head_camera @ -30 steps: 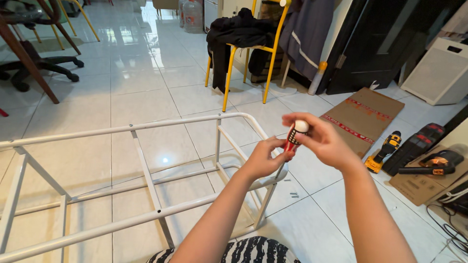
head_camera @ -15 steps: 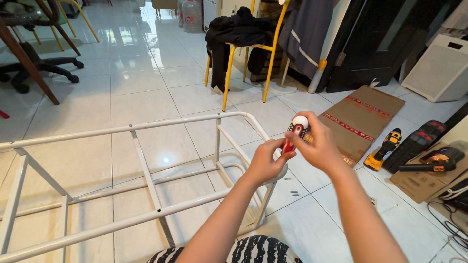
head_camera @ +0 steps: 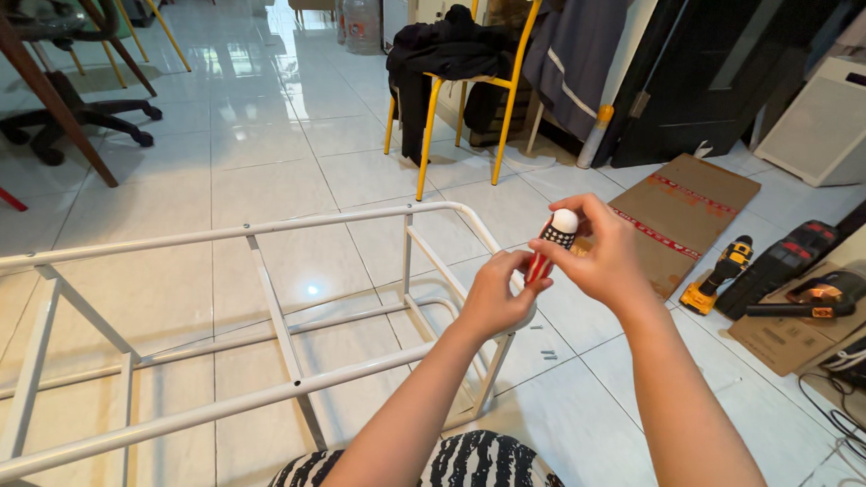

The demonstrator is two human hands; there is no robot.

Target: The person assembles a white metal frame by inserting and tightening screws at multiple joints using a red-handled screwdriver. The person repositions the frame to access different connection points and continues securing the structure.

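Note:
A white metal tube frame (head_camera: 271, 230) lies across the tiled floor in front of me. At its rounded right corner, my left hand (head_camera: 494, 298) wraps around the tube and the lower shaft of a screwdriver. The screwdriver (head_camera: 552, 242) has a red, black and white handle with a round white cap and stands tilted above the corner. My right hand (head_camera: 603, 257) grips the top of that handle with its fingers curled around it. The screwdriver tip is hidden behind my left hand.
Small screws (head_camera: 547, 353) lie on the tile right of the frame. A flat cardboard sheet (head_camera: 686, 212), a yellow cordless drill (head_camera: 717, 275) and other power tools (head_camera: 807, 298) sit at right. A yellow chair with dark clothes (head_camera: 451, 63) stands behind; an office chair base (head_camera: 81, 113) is at far left.
My right hand has shifted its grip on the screwdriver handle, turning it slightly. My left hand stays at the frame's corner, and the frame has not moved.

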